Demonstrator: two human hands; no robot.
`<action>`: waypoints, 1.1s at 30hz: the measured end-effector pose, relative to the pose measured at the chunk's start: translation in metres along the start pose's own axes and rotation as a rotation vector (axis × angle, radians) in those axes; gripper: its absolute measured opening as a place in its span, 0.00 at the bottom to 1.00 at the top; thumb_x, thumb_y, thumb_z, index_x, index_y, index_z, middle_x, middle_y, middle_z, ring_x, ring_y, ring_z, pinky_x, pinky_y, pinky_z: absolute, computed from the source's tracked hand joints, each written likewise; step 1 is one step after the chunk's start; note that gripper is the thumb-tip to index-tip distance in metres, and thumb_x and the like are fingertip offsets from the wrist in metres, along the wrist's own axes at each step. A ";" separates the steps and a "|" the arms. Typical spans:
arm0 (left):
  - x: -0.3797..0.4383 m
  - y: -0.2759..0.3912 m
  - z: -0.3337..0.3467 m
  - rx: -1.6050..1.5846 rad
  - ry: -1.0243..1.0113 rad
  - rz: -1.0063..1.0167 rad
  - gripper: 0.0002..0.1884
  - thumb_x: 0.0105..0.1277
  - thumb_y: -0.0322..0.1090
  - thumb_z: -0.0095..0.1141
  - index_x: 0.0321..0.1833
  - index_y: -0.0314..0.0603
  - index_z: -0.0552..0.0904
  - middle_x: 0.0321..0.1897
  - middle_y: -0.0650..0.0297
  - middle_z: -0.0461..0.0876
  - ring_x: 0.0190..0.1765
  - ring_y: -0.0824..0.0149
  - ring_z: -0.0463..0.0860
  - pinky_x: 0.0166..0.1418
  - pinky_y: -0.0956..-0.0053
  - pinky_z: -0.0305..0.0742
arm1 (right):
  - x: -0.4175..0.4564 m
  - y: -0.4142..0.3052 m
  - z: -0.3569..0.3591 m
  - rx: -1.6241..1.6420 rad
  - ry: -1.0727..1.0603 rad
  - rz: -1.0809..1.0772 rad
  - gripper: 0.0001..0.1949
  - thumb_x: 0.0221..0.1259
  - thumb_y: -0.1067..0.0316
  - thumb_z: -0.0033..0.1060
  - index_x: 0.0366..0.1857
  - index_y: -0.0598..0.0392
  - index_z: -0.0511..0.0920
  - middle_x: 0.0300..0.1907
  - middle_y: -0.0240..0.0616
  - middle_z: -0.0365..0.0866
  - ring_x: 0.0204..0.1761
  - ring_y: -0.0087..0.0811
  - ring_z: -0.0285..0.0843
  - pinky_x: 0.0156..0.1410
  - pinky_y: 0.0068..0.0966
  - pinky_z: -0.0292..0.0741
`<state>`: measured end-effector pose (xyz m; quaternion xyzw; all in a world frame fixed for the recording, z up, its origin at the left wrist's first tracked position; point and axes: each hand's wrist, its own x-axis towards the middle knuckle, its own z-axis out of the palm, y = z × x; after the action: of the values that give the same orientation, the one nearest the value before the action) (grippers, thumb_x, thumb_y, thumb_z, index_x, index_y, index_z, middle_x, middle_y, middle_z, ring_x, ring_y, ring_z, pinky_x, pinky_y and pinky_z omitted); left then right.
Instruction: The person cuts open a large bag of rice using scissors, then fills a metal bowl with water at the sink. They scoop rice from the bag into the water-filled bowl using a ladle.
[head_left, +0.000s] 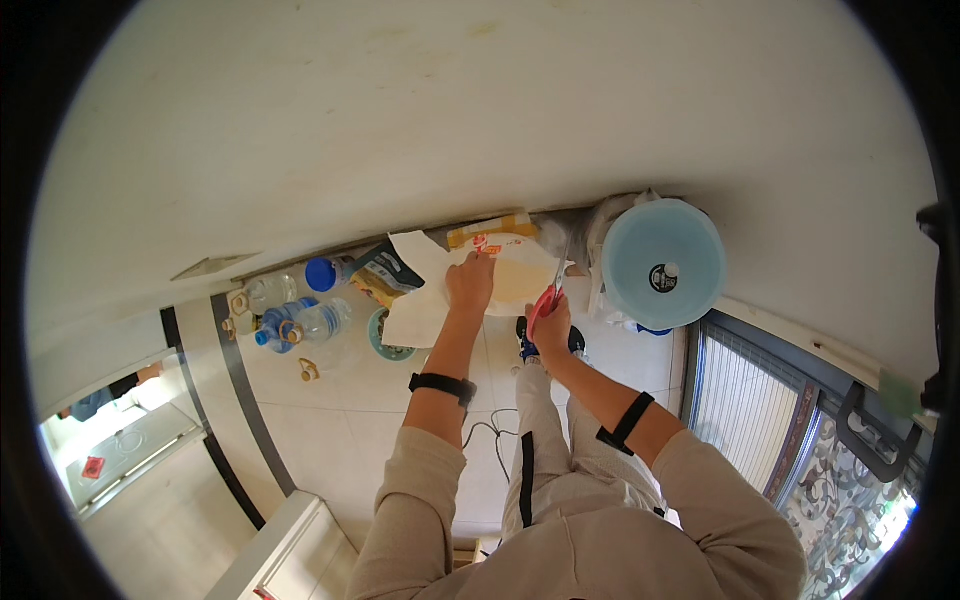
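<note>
My left hand (471, 283) is closed on a white sheet (416, 315) with angular, cut-looking edges, spread out to the left of the fist. Right of the fist lies a pale rounded piece (525, 279) with red printing along its far edge; whether it is part of the same sheet I cannot tell. In my right hand (552, 324) is a pair of scissors (546, 309) with red handles. Their metal blades point away from me, beside the right edge of the pale piece. Whether the blades touch it is unclear.
A light blue plastic basin (664, 262) stands at right over plastic bags. Along the wall at left are clear plastic bottles (322, 319), a blue-lidded container (321, 274), a dark and yellow packet (386, 274) and a green bowl (388, 337). A cable (495, 431) lies by my feet.
</note>
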<state>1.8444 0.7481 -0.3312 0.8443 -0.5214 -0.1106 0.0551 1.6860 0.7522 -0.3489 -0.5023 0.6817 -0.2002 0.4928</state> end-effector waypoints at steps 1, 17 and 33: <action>-0.002 -0.001 -0.001 0.011 -0.016 0.000 0.11 0.61 0.42 0.50 0.31 0.42 0.77 0.28 0.58 0.78 0.27 0.56 0.79 0.33 0.62 0.71 | 0.007 -0.005 -0.001 -0.036 0.050 -0.048 0.24 0.39 0.65 0.69 0.42 0.61 0.70 0.34 0.47 0.77 0.38 0.43 0.77 0.44 0.32 0.72; -0.027 0.008 -0.043 0.200 0.041 0.266 0.38 0.49 0.47 0.63 0.63 0.42 0.65 0.62 0.54 0.63 0.65 0.55 0.60 0.68 0.54 0.49 | 0.027 -0.031 -0.078 -0.178 -0.216 -0.274 0.16 0.48 0.65 0.62 0.36 0.59 0.69 0.30 0.46 0.74 0.34 0.43 0.75 0.38 0.33 0.70; -0.045 -0.026 -0.052 -1.101 0.027 -0.425 0.08 0.61 0.31 0.50 0.39 0.36 0.78 0.32 0.65 0.78 0.39 0.73 0.76 0.40 0.79 0.67 | -0.009 -0.052 -0.106 -0.166 -0.833 0.004 0.21 0.59 0.51 0.54 0.46 0.60 0.73 0.39 0.42 0.80 0.44 0.32 0.78 0.46 0.25 0.72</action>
<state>1.8602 0.7993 -0.2807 0.7786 -0.2060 -0.3630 0.4685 1.6189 0.7147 -0.2587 -0.5770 0.4391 0.0761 0.6845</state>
